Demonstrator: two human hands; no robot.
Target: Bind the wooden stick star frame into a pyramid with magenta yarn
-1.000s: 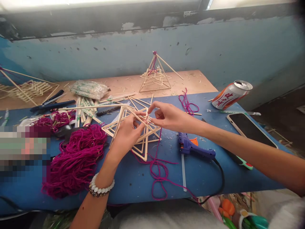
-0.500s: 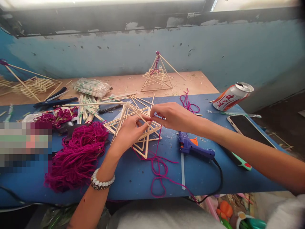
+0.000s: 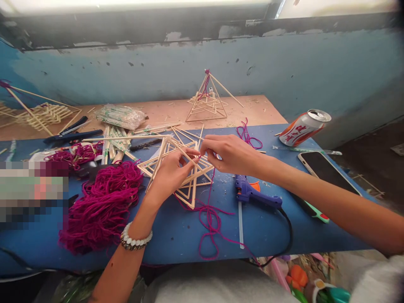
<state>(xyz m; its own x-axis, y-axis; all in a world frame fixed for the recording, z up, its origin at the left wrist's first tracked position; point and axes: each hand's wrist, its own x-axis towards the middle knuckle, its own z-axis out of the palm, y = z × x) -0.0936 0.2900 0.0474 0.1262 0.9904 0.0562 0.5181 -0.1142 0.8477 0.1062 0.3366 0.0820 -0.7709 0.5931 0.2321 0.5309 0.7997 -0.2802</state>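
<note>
our left hand (image 3: 168,174), a beaded bracelet (image 3: 135,238) on its wrist, has its fingers (image 3: 181,166) curled closed around the sticks of a stick pyramid frame (image 3: 188,195), held up and tilted just above the middle of the blue work mat (image 3: 176,248). that firm hold close to the crossing sticks steadies the frame, and a low, relaxed wrist helps keep it from twisting. our right hand (image 3: 230,155) meets the frame from the right side, its thumb and forefinger (image 3: 203,148) drawn to a narrow pinch at the sticks. a magenta yarn strand (image 3: 211,219) rises from the mat toward that spot, though we cannot tell whether the pinch has it. small, close finger movements suit so tight a gap, with the slack lying free of the sticks. a magenta yarn heap (image 3: 101,206) lies to our left, and a hot glue gun (image 3: 252,195) lies to our right.
</note>
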